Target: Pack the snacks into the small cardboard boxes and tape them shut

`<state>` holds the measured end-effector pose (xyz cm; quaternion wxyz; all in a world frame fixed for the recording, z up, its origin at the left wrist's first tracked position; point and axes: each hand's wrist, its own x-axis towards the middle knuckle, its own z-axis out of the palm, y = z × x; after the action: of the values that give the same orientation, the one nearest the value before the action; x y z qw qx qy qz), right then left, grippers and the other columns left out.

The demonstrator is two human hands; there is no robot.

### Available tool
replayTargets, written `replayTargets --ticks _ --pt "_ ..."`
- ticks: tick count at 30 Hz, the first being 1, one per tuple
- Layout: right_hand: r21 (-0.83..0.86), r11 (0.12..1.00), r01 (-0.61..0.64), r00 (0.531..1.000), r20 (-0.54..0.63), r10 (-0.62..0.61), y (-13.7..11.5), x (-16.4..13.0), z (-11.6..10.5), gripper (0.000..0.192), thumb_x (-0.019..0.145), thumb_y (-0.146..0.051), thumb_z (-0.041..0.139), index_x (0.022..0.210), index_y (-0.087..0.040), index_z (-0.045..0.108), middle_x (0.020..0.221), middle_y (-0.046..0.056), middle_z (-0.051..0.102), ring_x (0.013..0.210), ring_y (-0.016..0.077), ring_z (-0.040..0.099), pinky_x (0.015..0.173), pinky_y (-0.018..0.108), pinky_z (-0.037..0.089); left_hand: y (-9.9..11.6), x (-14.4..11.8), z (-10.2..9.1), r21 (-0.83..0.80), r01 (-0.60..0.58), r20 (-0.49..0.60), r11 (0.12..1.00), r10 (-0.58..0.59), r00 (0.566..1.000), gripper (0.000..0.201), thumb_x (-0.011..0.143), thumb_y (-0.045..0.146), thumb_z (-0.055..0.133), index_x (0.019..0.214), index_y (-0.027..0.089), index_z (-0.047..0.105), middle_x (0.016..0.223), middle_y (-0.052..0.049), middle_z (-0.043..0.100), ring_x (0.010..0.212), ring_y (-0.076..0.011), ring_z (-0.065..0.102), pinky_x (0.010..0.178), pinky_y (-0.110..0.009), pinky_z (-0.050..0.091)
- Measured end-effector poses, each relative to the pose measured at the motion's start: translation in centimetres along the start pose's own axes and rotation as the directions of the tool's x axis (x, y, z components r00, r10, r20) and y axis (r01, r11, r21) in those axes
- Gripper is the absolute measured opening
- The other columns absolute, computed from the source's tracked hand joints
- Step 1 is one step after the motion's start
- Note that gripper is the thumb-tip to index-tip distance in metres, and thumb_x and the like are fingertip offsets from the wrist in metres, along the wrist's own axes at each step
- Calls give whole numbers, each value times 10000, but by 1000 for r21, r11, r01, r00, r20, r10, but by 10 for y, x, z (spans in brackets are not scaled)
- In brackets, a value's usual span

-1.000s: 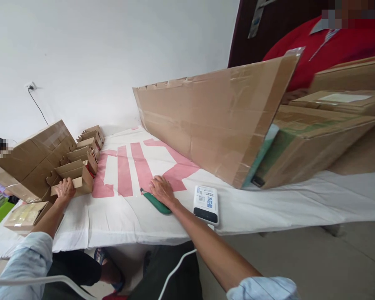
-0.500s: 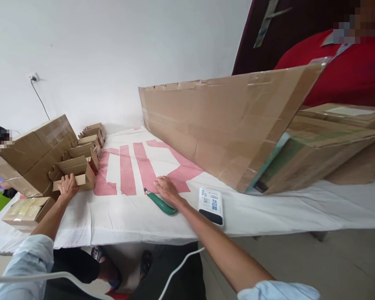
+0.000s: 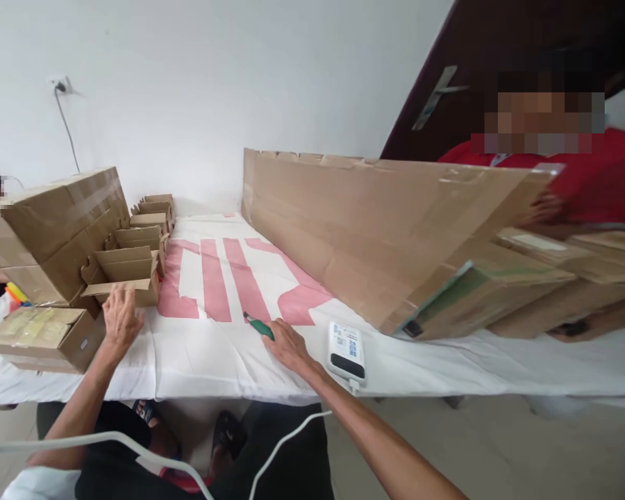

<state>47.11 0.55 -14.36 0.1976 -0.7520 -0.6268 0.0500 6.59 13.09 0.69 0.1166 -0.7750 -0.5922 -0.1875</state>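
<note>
One open cardboard box (image 3: 129, 267) meets the left hand (image 3: 121, 322), grip unclear; right hand (image 3: 287, 343) clasps slim green tool (image 3: 261, 328).

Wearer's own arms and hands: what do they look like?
Left hand and right hand: no gloves. Left forearm and right forearm: bare, no watch or wristband visible. A pale left sleeve shows; no right sleeve is in frame. A white cable crosses before the left forearm.

Can't see 1 end of the green cutter (image 3: 261, 328) beneath the right hand (image 3: 290, 344), nor read the white device (image 3: 346, 346)'s small print.
</note>
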Motion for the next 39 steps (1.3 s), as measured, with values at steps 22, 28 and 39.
replayTargets --ticks 22,28,39 --pt "-182 982 58 937 -329 -116 9 12 60 305 1029 -324 481 1160 -168 708 1018 151 689 1016 335 622 850 413 474 -154 -122 -64 -283 495 -328 821 -568 755 512 990 428 590 1447 198 594 1563 -185 520 1488 -372 478 1247 -529 416" --pt "-196 979 56 937 -329 -120 7 14 60 265 1037 -299 500 1133 -175 714 1001 133 688 997 313 628 852 385 458 -242 -82 -71 -412 669 -27 619 -742 670 738 865 540 680 1456 105 605 1354 -209 703 1286 -397 656 1084 -483 547" --pt "-200 979 43 937 -333 -109 8 14 61 255 1035 -291 495 1114 -170 705 1010 138 692 1006 316 617 873 393 459 -214 -108 -43 -503 576 -30 644 -680 733 738 791 577 748 1410 183 672 1337 -143 718 1134 -324 697 1023 -428 576"
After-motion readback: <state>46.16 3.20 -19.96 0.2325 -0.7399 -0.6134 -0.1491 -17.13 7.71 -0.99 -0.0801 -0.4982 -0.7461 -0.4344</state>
